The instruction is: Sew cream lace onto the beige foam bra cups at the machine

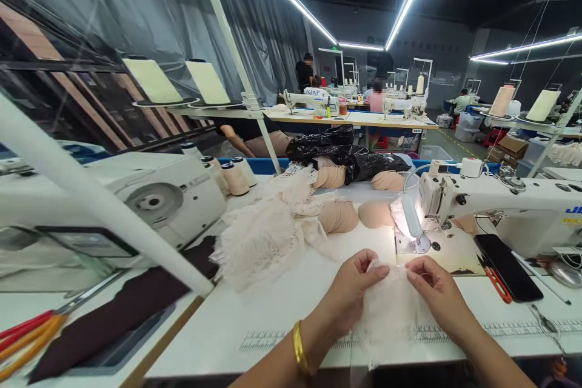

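Sheer cream fabric (391, 309) hangs over the front of the surface (209, 333), before the sewing machine (522, 194); the left hand (357, 279) and right hand (434, 291) each hold its upper edge in a closed pinch, probably so it spreads straight.

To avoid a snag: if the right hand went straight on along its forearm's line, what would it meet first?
Probably the beige pad just left of the lamp, though the right hand could brush the metal plate first; its height is unclear.
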The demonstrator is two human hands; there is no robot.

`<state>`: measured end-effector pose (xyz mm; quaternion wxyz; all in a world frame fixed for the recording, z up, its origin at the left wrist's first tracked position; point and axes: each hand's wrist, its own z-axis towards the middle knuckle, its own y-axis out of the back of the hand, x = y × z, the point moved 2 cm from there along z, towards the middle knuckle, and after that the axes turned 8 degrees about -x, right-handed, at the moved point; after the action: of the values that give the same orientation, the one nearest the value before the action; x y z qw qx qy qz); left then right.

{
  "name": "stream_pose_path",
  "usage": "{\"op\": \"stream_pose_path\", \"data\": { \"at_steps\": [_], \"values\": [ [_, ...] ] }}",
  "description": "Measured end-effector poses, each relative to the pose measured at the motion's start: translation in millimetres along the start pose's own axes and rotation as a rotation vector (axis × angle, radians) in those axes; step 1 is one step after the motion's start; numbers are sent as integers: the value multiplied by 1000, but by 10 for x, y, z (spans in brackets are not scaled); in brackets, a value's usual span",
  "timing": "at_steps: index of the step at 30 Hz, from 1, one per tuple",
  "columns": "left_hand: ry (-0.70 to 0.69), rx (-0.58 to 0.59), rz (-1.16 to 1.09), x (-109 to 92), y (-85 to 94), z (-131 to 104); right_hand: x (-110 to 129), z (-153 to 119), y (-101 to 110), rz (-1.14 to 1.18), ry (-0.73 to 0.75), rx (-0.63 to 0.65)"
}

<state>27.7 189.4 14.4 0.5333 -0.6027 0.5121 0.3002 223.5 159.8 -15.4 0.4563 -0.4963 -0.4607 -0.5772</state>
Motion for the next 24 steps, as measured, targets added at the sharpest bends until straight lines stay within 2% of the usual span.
{"op": "stream_pose_path", "data": {
  "at_steps": [3,4,6,8,9,11,13,16,21,24],
  "values": [
    [-21,53,69,32,3,-41,-47,61,-66,152,-79,-18],
    [-65,73,163,10,24,-36,-72,83,-89,180,-106,-34],
    [-237,58,498,-111,115,25,-125,118,-131,175,-139,-65],
    [-458,-66,873,-323,272,156,-173,136,-163,116,-135,-69],
    [-538,-159,984,-445,370,243,-192,140,-174,87,-120,-60],
    [-613,-310,1090,-668,571,436,-224,140,-188,54,-88,-27],
    [-634,-397,1176,-820,738,610,-245,134,-189,38,-60,-5],
    [-639,-426,1290,-887,871,754,-252,125,-172,-18,-29,-16],
    [-658,-462,1361,-862,878,797,-191,100,-189,-74,6,-39],
    [-665,-509,1324,-935,850,821,-141,80,-216,-67,14,-74]
  ]
}}
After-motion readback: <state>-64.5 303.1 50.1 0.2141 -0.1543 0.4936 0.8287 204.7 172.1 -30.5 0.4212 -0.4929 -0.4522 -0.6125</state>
